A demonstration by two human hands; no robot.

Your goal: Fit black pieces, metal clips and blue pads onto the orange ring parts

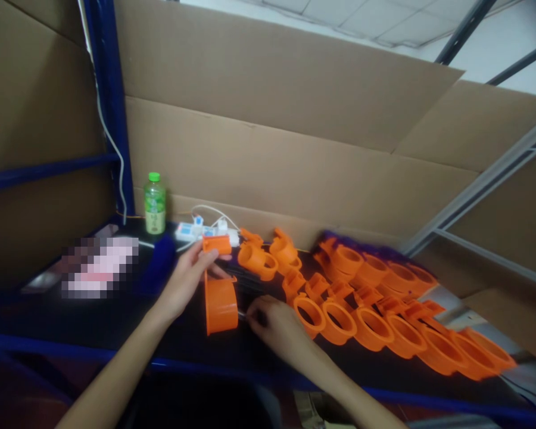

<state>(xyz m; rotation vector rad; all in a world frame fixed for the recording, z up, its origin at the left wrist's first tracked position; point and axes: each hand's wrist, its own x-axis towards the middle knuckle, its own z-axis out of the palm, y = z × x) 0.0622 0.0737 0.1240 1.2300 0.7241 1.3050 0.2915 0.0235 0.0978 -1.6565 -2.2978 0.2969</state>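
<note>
My left hand (188, 275) is closed on an orange plastic ring part (222, 305), gripping its upper section between thumb and fingers. The wide ring of that part hangs below the hand, above the dark tabletop. Just right of the ring, my right hand (274, 325) has its fingers pinched together. A small, thin, pale thing shows at those fingertips, too blurred to name. Beyond and to the right of this hand, a row of similar orange ring parts (370, 328) stands on the table.
More orange parts (252, 257) lie behind the hands, and others (373, 271) stand farther right. A power strip (185, 232) with white cables and a green-capped bottle (155, 205) are at the back. Cardboard panels (259, 155) wall the table; a blue post (111, 107) rises at left.
</note>
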